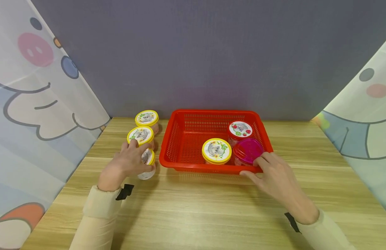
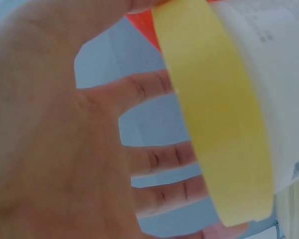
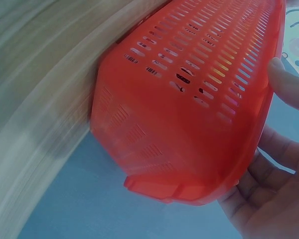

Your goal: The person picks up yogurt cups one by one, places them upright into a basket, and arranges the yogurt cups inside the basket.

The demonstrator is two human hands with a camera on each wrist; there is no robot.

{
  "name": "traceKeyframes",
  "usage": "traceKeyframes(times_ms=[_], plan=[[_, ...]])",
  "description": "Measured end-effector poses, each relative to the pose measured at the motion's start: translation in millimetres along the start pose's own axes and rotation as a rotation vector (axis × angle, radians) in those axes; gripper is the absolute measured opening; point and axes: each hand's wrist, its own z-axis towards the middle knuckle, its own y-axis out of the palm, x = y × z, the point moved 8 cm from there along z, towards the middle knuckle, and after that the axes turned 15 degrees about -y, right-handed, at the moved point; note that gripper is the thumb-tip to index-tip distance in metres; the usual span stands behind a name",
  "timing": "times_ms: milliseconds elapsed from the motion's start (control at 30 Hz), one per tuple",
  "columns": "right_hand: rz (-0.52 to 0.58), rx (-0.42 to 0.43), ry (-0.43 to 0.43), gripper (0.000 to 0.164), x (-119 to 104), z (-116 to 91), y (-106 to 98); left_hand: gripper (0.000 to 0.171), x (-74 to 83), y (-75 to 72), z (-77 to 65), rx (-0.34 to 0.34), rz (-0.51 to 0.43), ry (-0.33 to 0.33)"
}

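My left hand (image 1: 126, 160) grips a tub with a yellow lid (image 1: 147, 157), its thumb and fingers spread around the lid's edge. In the left wrist view the yellow rim (image 2: 219, 114) and white side of this tub fill the right half. Just beyond it stand two more yellow-lidded tubs (image 1: 141, 134). My right hand (image 1: 275, 175) holds the red plastic basket (image 1: 193, 166) at its near right corner, thumb outside the rim and fingers over it. Inside the basket are a yellow-lidded tub (image 1: 216, 150), a tub with a strawberry-patterned lid (image 1: 240, 130) and a tub with a magenta lid (image 1: 249, 150).
Everything stands on a wood-grain table (image 1: 205, 208). A grey panel (image 1: 193, 62) rises behind the basket. Cartoon-printed curtains (image 1: 33, 104) hang on both sides. The slotted basket wall (image 3: 189, 84) faces the right wrist camera.
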Motion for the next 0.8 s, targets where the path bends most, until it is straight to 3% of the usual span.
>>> traceKeyframes(times_ms=[500,800], plan=[[0.006,0.007,-0.007,0.079,-0.7,1.0,-0.7,0.076,-4.1,6.3,9.1,-0.029,0.012,-0.007],[0.005,0.011,-0.014,0.079,-1.1,1.5,-1.1,0.071,-2.8,5.1,8.3,0.011,0.009,0.009]])
